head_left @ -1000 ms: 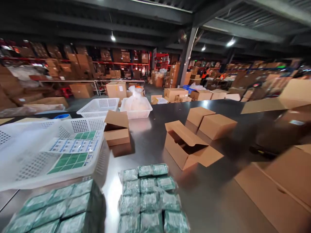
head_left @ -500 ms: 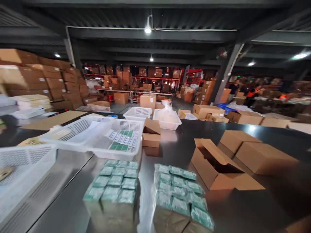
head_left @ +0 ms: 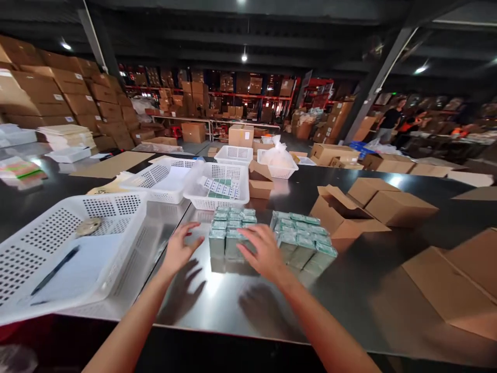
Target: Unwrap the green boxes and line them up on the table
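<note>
On the shiny dark metal desk (head_left: 349,290) stands a block of green-topped, plastic-wrapped packets (head_left: 229,233), with a second wrapped block of green packets (head_left: 305,243) just beside it on the right. The right hand (head_left: 264,251) rests on the near block's front corner, fingers spread, its grip open. The left hand (head_left: 179,248) hovers just left of that block, grip open too. A white perforated plastic basket (head_left: 116,207) stands near on the left.
</note>
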A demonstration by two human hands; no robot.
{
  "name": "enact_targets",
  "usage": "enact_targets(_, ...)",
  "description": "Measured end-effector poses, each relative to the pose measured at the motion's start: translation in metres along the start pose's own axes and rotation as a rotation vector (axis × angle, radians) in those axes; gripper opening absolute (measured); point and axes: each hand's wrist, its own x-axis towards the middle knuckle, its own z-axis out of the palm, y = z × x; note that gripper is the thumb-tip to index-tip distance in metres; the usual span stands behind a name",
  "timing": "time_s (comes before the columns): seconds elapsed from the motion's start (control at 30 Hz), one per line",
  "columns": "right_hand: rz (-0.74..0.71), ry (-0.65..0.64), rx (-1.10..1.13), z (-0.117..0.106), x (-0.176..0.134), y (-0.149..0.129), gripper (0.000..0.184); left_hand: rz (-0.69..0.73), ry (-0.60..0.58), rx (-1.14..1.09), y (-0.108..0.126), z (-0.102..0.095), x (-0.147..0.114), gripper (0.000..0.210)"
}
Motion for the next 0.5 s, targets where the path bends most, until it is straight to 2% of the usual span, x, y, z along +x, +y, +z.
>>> enact_targets(0.07, -0.114, -0.042, 0.033, 0.031, 0.021, -0.002, 0.037, -0.109, -0.057, -0.127, -0.004, 0.012, 0.003, 0.068)
enact_targets(0.17, -0.208, -0.058, 0.057, 0.068, 0.042, -0.006, 0.004, -0.154, -0.079, -0.248, -0.010, 0.032, -0.004, 0.064)
enact_targets(0.2, -0.215, -0.029, 0.074, 0.073, 0.043, -0.007, 0.010, -0.159, -0.059, -0.282, -0.011, 0.038, -0.007, 0.063)
enact_targets(0.27, -0.200, 0.060, 0.110, 0.070, 0.042, -0.010, 0.016, -0.167, 0.007, -0.354, -0.012, 0.047, -0.018, 0.066)
enact_targets(0.37, -0.122, 0.193, 0.154, 0.046, 0.041, -0.020, 0.014, -0.214, 0.183, -0.444, -0.010, 0.049, -0.043, 0.077)
enact_targets(0.43, -0.022, 0.297, 0.214, 0.031, 0.041, -0.033, 0.009, -0.322, 0.336, -0.529, -0.006, 0.044, -0.063, 0.086)
enact_targets(0.5, 0.114, 0.428, 0.326, 0.026, 0.035, -0.053, 0.009, -0.464, 0.360, -0.771, 0.002, 0.038, -0.080, 0.104)
